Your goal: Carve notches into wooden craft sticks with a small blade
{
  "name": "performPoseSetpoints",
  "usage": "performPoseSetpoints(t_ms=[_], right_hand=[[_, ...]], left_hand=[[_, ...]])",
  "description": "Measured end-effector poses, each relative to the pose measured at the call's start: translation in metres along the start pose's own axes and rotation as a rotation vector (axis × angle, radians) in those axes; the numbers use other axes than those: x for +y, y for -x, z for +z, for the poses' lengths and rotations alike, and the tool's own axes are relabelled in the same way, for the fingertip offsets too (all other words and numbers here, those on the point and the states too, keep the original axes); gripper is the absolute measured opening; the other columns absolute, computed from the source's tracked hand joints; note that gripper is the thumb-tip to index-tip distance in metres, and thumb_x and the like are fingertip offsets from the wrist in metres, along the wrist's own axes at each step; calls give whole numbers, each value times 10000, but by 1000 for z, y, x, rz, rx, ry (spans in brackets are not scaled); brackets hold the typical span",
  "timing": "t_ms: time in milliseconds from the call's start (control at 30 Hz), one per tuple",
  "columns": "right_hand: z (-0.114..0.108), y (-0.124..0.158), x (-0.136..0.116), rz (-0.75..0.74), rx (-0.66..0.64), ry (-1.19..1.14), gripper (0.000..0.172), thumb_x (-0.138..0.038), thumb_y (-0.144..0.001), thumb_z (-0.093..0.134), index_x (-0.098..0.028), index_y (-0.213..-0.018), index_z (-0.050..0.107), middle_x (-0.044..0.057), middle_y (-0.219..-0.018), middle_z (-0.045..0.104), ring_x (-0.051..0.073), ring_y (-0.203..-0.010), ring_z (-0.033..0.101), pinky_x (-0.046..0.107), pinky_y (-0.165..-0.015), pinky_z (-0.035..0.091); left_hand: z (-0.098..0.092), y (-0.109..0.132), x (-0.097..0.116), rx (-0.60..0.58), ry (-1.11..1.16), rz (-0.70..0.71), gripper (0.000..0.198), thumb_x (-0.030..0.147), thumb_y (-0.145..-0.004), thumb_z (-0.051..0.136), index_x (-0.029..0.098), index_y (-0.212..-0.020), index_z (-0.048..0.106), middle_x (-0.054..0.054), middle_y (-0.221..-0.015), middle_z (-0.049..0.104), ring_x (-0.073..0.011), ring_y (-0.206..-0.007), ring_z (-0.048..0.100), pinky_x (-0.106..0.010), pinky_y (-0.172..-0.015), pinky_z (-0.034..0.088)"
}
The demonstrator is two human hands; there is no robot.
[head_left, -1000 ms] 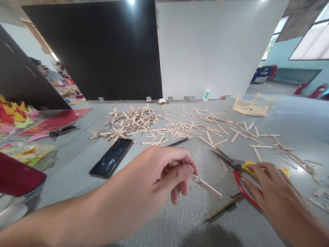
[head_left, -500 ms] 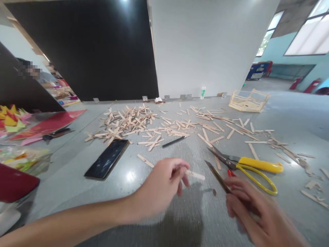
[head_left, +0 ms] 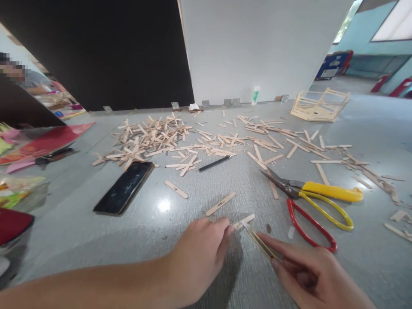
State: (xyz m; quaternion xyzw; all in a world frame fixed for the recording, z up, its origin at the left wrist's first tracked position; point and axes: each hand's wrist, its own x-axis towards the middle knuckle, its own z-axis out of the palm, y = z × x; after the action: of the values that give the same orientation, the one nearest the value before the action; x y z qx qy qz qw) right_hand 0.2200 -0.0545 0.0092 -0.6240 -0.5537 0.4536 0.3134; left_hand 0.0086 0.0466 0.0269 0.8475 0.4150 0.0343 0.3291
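My left hand (head_left: 202, 251) pinches one end of a popsicle stick (head_left: 249, 218), whose free end points to the right just above or on the table. In my right hand (head_left: 309, 272) is a craft knife (head_left: 262, 244), held like a pen with its blade tip at the stick. Beyond my left hand lies another popsicle stick (head_left: 221, 203) with a slot-like mark in its middle. A similar marked stick (head_left: 176, 189) rests farther left. Scissors with one red and one yellow handle (head_left: 312, 227) lie past my right hand, beside a yellow-handled tool (head_left: 333, 191).
A heap of popsicle sticks (head_left: 154, 137) spreads across the table's back, with a black pen-like tool (head_left: 215, 163) in front. A phone (head_left: 124, 189) lies left. A stick-built frame (head_left: 320, 106) and a glue stick (head_left: 255, 95) stand near the upright panels. A person sits far left.
The knife has moved left until its blade meets the stick in my left hand. My left hand has come down and nearer. A slotted stick now shows beyond it. The whole view has shifted.
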Motion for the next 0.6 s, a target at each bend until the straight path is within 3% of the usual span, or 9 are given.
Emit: performPoseSetpoints(t_ms=[100, 200, 333, 433, 533, 600], right_hand=[[-4, 2, 9, -8, -35, 59, 438, -423, -959, 580, -288, -1344, 737, -13, -664, 590, 125, -511, 405, 220, -449, 401], [-7, 3, 15, -54, -52, 154, 462, -420, -989, 555, -274, -1404, 698, 48, -857, 766, 153, -582, 599, 226, -491, 517], [-9, 3, 16, -101, -75, 200, 482, -417, -1013, 500, -245, -1426, 681, 75, -965, 791, 194, -715, 699, 249, -573, 578], [-8, 3, 16, -83, -117, 175, 491, -385, -1033, 452, -243, -1461, 645, 42, -872, 727, 147, -635, 582, 221, -543, 511], [-5, 4, 19, -34, -96, 145, 521, -380, -1038, 444, -237, -1522, 573, -39, -678, 503, 123, -547, 333, 213, -466, 348], [-2, 5, 23, -27, -49, 180, 543, -392, -1039, 448, -217, -1543, 544, -62, -634, 399, 127, -539, 276, 228, -457, 291]], left_hand=[[0, 0, 2, -7, -18, -6, 371, 286, -1091, 324, 205, -817, 561, 36, -614, 436, -161, -555, 397, -322, -581, 263], [0, 0, 2, -9, -26, -9, 385, 291, -1097, 314, 203, -815, 560, 35, -620, 451, -156, -558, 392, -315, -586, 284], [4, 1, 0, 4, -49, -5, 380, 295, -1100, 323, 205, -818, 563, 47, -598, 426, -150, -533, 370, -306, -575, 279], [8, 1, -2, 27, -73, 11, 376, 291, -1105, 326, 206, -830, 568, 44, -600, 440, -150, -524, 372, -301, -570, 269], [12, 1, -4, 47, -103, 41, 361, 277, -1103, 330, 206, -849, 576, 38, -593, 456, -157, -515, 402, -300, -564, 261], [14, 1, -4, 53, -119, 68, 346, 266, -1102, 331, 204, -867, 578, 34, -585, 481, -162, -507, 437, -297, -553, 269]])
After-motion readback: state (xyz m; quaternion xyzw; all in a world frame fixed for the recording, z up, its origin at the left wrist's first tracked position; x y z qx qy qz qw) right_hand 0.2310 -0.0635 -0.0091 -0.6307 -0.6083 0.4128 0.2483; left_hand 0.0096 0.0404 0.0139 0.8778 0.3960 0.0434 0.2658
